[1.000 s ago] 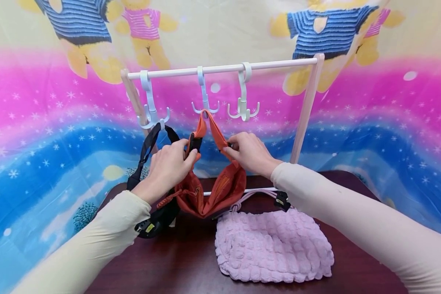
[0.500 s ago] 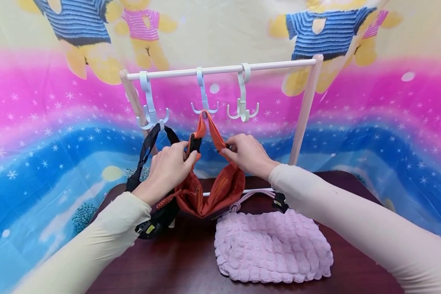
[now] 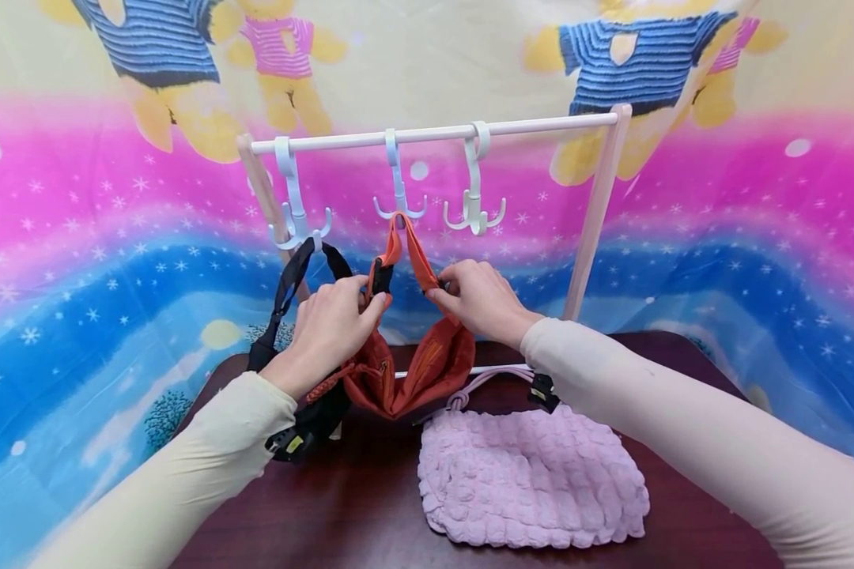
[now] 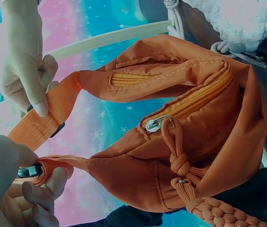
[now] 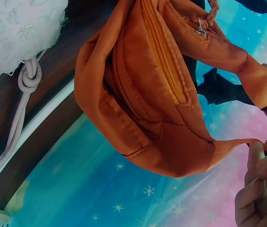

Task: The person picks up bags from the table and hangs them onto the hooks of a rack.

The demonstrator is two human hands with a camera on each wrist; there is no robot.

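Note:
An orange waist bag (image 3: 441,359) hangs folded, its zips and braided cord showing clearly in the left wrist view. Its strap (image 3: 418,257) loops up to the middle hook (image 3: 398,186) on the rack. My left hand (image 3: 330,324) pinches the left side of the strap by a black buckle (image 3: 382,278). On the other side, my right hand (image 3: 487,300) holds the strap between thumb and fingers. The bag's body hangs below and between both hands, above the dark table (image 3: 313,506). Whether the strap fully sits on the hook is hard to tell.
A black bag (image 3: 320,419) hangs by its strap from the left hook (image 3: 297,205), partly behind my left arm. The right hook (image 3: 474,197) carries nothing. A pink puffy bag (image 3: 530,478) lies on the table at front right. The rack's right post (image 3: 598,213) stands beyond my right hand.

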